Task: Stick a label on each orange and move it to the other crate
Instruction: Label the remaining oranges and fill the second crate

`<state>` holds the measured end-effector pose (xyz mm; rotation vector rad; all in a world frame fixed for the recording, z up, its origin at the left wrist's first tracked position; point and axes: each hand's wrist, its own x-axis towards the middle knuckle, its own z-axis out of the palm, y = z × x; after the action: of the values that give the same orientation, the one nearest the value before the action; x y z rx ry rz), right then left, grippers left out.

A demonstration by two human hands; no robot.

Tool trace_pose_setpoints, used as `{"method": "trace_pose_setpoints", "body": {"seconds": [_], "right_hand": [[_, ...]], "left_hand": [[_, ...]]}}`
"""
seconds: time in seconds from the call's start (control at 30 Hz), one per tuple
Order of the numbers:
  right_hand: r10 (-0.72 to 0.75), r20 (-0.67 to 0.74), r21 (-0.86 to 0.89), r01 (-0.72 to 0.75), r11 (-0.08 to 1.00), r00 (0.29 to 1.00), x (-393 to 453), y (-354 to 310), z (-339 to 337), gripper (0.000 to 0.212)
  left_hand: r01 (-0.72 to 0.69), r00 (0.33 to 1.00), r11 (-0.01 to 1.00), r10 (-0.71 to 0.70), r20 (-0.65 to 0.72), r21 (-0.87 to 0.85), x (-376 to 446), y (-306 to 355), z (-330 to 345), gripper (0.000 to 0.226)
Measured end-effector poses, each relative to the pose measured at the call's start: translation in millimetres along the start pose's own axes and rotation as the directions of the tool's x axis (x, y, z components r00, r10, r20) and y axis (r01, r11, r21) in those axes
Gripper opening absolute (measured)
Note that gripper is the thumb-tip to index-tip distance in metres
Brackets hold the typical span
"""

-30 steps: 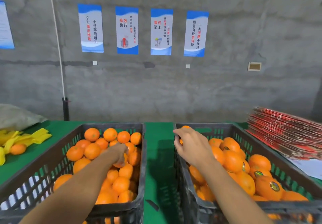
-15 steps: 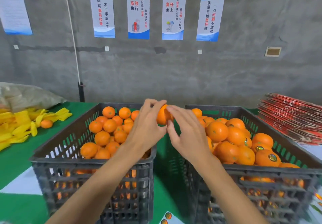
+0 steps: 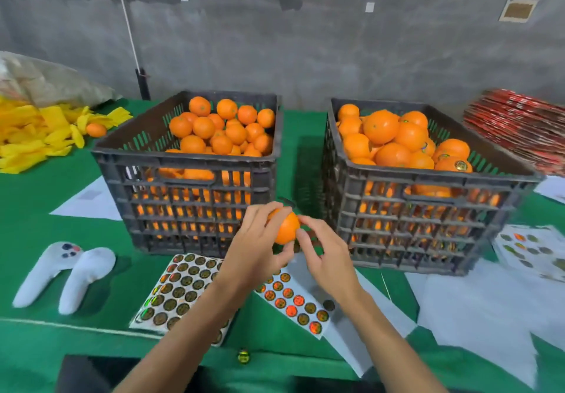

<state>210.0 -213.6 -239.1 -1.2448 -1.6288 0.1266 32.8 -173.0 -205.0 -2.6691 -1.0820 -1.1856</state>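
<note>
My left hand (image 3: 255, 247) grips one orange (image 3: 286, 228) in front of the gap between two dark crates. My right hand (image 3: 327, 256) touches the orange's right side with its fingertips; whether it holds a label I cannot tell. The left crate (image 3: 183, 172) holds several plain oranges. In the right crate (image 3: 428, 184) lie larger oranges, some with round labels. Two sheets of round labels, one (image 3: 180, 288) under my left forearm and one (image 3: 293, 301) between my arms, lie flat on the green table.
A white sock-like pair (image 3: 64, 273) lies at the left front. Yellow wrappers (image 3: 33, 135) with a loose orange (image 3: 96, 129) sit at the far left. Red flat cartons (image 3: 519, 126) are stacked at the right. Another label sheet (image 3: 535, 249) and white backing papers (image 3: 477, 310) lie right.
My left hand took an orange from the left crate, and both hands lowered it to just above the label sheets. The camera tilted down towards the table.
</note>
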Motion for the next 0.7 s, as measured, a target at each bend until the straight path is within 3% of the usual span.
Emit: {"method": "trace_pose_setpoints", "body": {"seconds": [0.1, 0.23, 0.33, 0.53, 0.7], "right_hand": [[0.134, 0.235, -0.122, -0.107, 0.987, 0.963, -29, 26, 12, 0.025], [0.186, 0.462, -0.308, -0.039, 0.950, 0.867, -45, 48, 22, 0.046], [0.187, 0.505, -0.322, -0.017, 0.947, 0.843, -44, 52, 23, 0.060], [0.188, 0.489, -0.283, -0.049, 0.958, 0.852, -36, 53, 23, 0.040], [0.148, 0.556, -0.253, -0.004, 0.968, 0.818, -30, 55, 16, 0.056]], "left_hand": [[0.163, 0.979, 0.986, -0.160, 0.129, -0.019, -36, -5, 20, 0.063], [0.253, 0.945, 0.965, -0.263, 0.193, 0.072, -61, -12, 37, 0.067], [0.280, 0.931, 0.954, -0.296, 0.213, 0.105, -65, -15, 42, 0.068], [0.264, 0.904, 0.951, -0.303, 0.302, 0.164, -75, -21, 49, 0.070], [0.271, 0.899, 0.937, -0.328, 0.290, 0.219, -79, -22, 51, 0.074]]}}
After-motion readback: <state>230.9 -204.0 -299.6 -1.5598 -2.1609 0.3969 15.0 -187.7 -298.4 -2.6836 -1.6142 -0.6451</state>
